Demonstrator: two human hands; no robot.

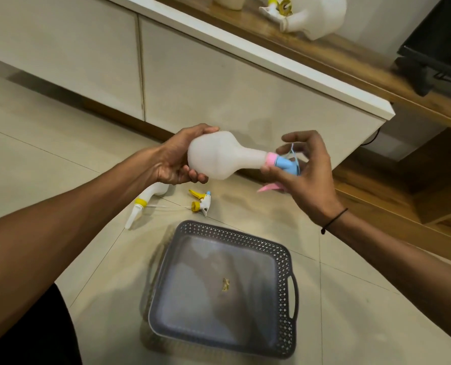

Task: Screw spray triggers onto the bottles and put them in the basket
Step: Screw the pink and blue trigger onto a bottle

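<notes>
a white, bulb-bodied bottle (219,155) is held on its side in mid-air above the floor, base toward the left, neck toward the right. a pink and blue spray trigger (282,164) sits on its neck, pink collar against the bottle, pink lever pointing down. a second white bottle (154,192) lies on the floor, partly hidden, a yellow collar and white nozzle at its lower end. a loose white and yellow spray trigger (200,202) lies just beside it. a grey perforated basket (285,262) with side handles stands nearby, holding no bottles.
</notes>
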